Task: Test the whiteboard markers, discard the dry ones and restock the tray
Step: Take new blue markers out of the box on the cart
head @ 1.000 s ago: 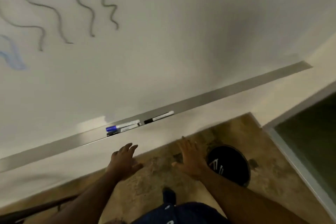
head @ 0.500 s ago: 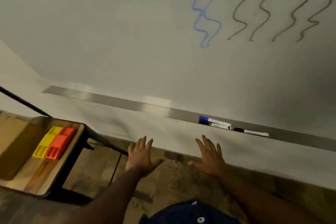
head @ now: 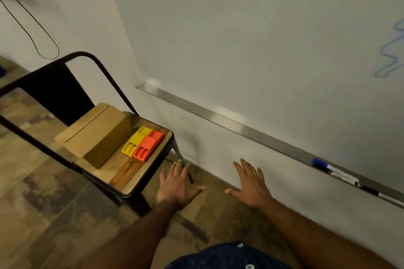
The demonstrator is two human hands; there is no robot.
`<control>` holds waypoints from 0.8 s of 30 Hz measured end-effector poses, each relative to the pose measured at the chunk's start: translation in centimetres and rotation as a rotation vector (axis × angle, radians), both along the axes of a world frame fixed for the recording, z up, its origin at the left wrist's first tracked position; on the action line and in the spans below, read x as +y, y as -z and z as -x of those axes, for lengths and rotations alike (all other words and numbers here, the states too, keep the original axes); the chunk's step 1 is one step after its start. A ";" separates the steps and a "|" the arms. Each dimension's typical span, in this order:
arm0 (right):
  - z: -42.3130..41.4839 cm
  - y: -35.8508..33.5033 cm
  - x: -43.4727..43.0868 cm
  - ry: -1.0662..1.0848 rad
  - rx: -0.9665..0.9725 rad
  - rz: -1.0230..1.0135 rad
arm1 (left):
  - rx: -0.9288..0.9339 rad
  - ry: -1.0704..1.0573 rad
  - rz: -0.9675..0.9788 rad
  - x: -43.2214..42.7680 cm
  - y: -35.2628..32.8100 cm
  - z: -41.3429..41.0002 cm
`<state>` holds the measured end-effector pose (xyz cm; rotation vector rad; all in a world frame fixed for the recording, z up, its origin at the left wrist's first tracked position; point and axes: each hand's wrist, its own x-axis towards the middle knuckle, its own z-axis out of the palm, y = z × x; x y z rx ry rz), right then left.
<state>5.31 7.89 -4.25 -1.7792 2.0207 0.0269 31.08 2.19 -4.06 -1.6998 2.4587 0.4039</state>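
Two empty hands hang spread above the floor: the left hand (head: pixel 177 183) just beside the front corner of the chair seat (head: pixel 131 170), the right hand (head: pixel 251 185) nearer the wall. Fingers on both are straight and splayed, gripping nothing.

The markers lie well off to the right in the tray (head: pixel 218 116) under the whiteboard (head: pixel 240 39). There is a blue-capped marker (head: pixel 323 165), a second marker (head: pixel 343 176) tucked against it, and a black-capped marker (head: pixel 378 193) further along, partly cut by the frame edge.

On the chair sit a closed cardboard box (head: pixel 98 135) and, touching its side, a yellow block (head: pixel 136 141) and an orange block (head: pixel 148 145), pressed together.

The step looks like a turn toward the chair for supplies (probably fresh markers in the box, though its contents are hidden). To do it well, the left hand, being closest, should steady the box while the other lifts the flap. Both should keep clear of the two blocks so that nothing slides off the seat edge.

Against half a second ago, the view has swung left. The chair now fills the left side and the box is wholly in sight. The markers have slid to the far right, and of the test scribbles only the blue squiggle (head: pixel 391 50) remains visible. The hands are as open and empty as they were.
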 end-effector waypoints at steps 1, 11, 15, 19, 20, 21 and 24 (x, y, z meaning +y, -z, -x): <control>-0.9 0.0 -0.6 -0.020 0.001 0.000 | -0.002 -0.014 0.009 -0.2 0.1 -1.0; -8.1 -0.6 -7.1 -0.216 -0.023 0.022 | 0.023 -0.180 0.044 -2.0 -0.2 -6.9; -10.5 -0.4 -11.0 -0.285 -0.064 0.025 | 0.060 -0.271 0.047 -3.7 -0.4 -8.5; -12.8 0.7 -15.1 -0.423 -0.070 0.020 | 0.048 -0.365 0.050 -4.9 -0.1 -10.3; -13.5 0.7 -16.2 -0.470 -0.065 0.018 | 0.043 -0.397 0.056 -5.1 0.0 -10.8; -14.4 0.5 -17.5 -0.515 -0.068 0.022 | 0.044 -0.431 0.064 -5.3 0.0 -11.4; -17.2 -0.7 -21.7 -0.620 -0.106 0.072 | 0.055 -0.529 0.074 -6.9 -0.7 -13.4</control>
